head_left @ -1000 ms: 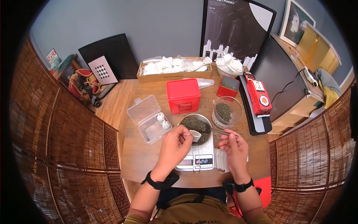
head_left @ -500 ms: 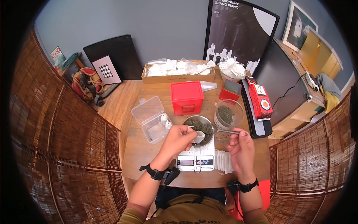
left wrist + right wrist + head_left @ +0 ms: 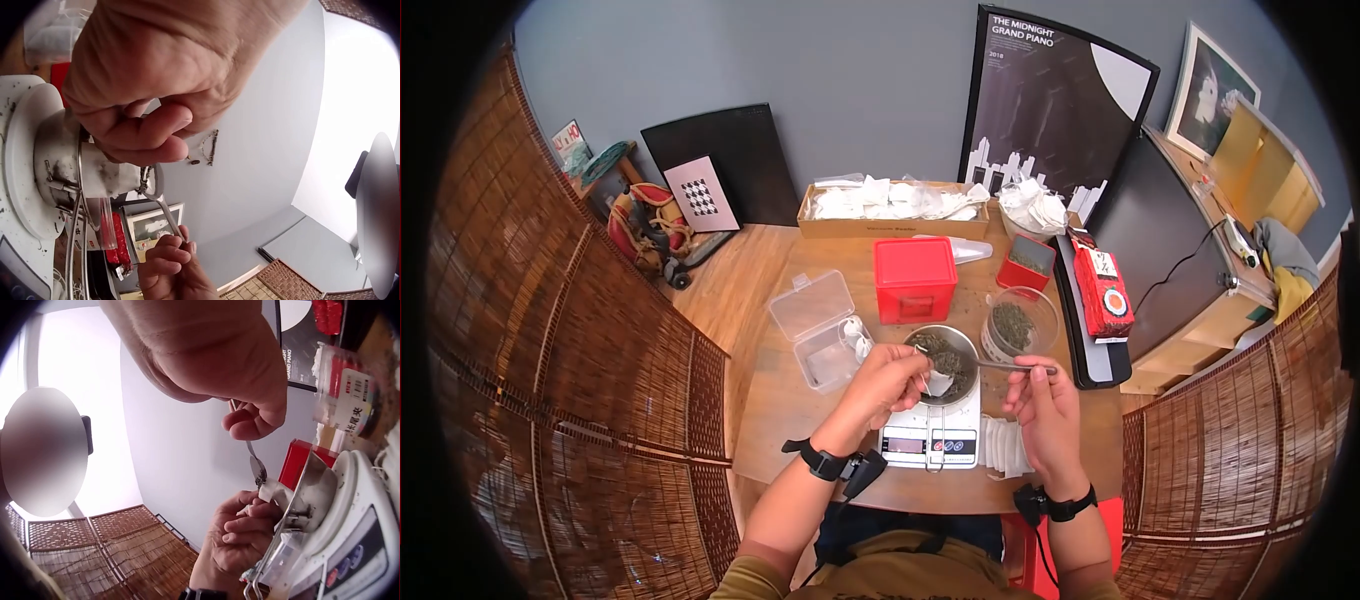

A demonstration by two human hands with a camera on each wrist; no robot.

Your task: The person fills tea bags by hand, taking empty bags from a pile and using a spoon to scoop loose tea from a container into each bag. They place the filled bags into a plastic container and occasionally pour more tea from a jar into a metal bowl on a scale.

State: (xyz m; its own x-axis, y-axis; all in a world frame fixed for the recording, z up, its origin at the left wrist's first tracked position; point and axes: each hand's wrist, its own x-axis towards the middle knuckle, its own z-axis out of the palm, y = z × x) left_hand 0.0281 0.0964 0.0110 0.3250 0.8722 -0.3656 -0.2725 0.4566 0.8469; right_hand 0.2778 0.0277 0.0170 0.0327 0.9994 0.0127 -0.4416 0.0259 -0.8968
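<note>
My left hand (image 3: 884, 382) pinches a small white tea bag (image 3: 939, 384) over a metal pot (image 3: 972, 374) of dried tea leaves (image 3: 945, 357). The pot, which has a wire handle, stands on a white kitchen scale (image 3: 956, 425). In my right hand (image 3: 1048, 420), a metal spoon (image 3: 1012, 367) is gripped by its handle, its bowl pointing left to the bag. Dark leaves cling to the spoon's tip (image 3: 258, 475) right at the bag's mouth in the right wrist view. From the left wrist, the bag (image 3: 112, 175) hangs below my fingers, beside the pot.
A lidded clear box (image 3: 830, 362) with white bags stands left; flat bags (image 3: 1004, 447) lie right of the scale. Behind are a red canister (image 3: 915, 275), a clear tub (image 3: 1050, 322) of leaves, a small red tin (image 3: 1028, 275), a red packet (image 3: 1102, 295) and a cardboard box (image 3: 890, 229).
The head view has shifted, so the table sits lower and further right. The bag has tipped slightly, and the spoon has stayed close to it over the pot. Both hands keep their holds.
</note>
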